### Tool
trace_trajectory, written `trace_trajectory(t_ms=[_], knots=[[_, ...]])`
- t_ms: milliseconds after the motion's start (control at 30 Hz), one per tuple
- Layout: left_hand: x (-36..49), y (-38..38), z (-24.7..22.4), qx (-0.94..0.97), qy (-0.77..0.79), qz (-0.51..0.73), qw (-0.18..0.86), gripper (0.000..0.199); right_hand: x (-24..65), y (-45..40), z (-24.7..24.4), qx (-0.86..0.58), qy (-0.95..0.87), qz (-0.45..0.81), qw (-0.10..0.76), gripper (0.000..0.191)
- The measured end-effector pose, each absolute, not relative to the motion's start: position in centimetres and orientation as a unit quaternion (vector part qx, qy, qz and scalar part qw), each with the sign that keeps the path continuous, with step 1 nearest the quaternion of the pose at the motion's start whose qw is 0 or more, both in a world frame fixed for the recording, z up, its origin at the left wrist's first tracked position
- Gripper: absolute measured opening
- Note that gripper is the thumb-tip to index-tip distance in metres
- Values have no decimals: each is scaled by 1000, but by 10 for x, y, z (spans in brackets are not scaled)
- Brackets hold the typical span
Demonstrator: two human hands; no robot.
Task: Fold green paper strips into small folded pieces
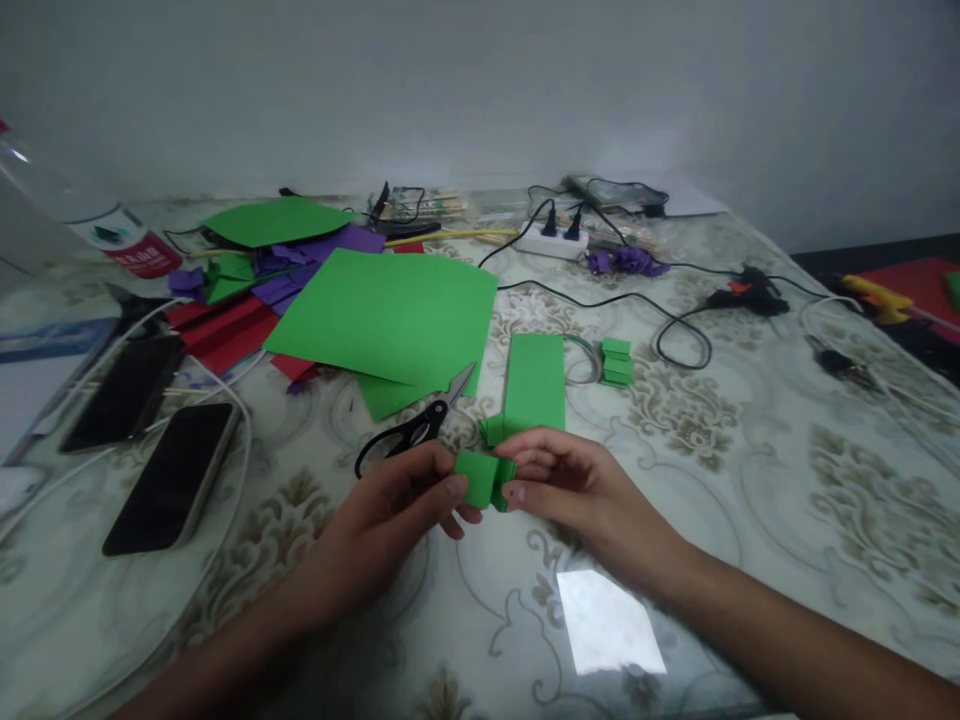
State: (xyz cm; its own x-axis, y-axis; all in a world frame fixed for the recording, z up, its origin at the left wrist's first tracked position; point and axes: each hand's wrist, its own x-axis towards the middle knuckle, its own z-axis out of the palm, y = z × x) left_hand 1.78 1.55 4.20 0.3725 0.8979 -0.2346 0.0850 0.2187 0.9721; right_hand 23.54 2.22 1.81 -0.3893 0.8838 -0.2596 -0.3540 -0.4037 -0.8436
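Between my two hands is a small folded strip of green paper (475, 479), with pleats bunched toward its right end. My left hand (409, 500) pinches its flat left edge between thumb and fingers. The pleated right end is gripped by my right hand (574, 483). Just beyond my fingers lie a green paper rectangle (535, 375) and a small folded green piece (492, 430). Another pleated green piece (616, 362) rests farther right. Black-handled scissors (420, 425) lie half-opened beyond my left hand, blades on a large green sheet (390, 310).
Two phones (171, 480) and white cables lie at the left, near a large bottle (124, 235). Purple and red paper (229, 335) is heaped behind. A power strip (553, 240) with black cords stands at the back; a glue gun (750, 292) lies at the right.
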Motion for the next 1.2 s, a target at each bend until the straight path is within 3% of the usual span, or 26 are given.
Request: trace_trajectory(t_ms=[433,800,933,1100,1200], knots=[[11,20,37,537,483,347,598,25,239,29,19,-365,-201,831,369,23],[13,20,37,580,473,313,584,34,241,29,18,-356,-194,844,352,29],[6,21,36,663,526,265,461,35,243,33,20,-364,-194,832,370,30],[-1,25,25,777,582,177,163,17,245,41,23,-383,-188,806,410,31],[-2,24,20,791,588,133,103,16,245,43,23,-395,-198,783,438,31]])
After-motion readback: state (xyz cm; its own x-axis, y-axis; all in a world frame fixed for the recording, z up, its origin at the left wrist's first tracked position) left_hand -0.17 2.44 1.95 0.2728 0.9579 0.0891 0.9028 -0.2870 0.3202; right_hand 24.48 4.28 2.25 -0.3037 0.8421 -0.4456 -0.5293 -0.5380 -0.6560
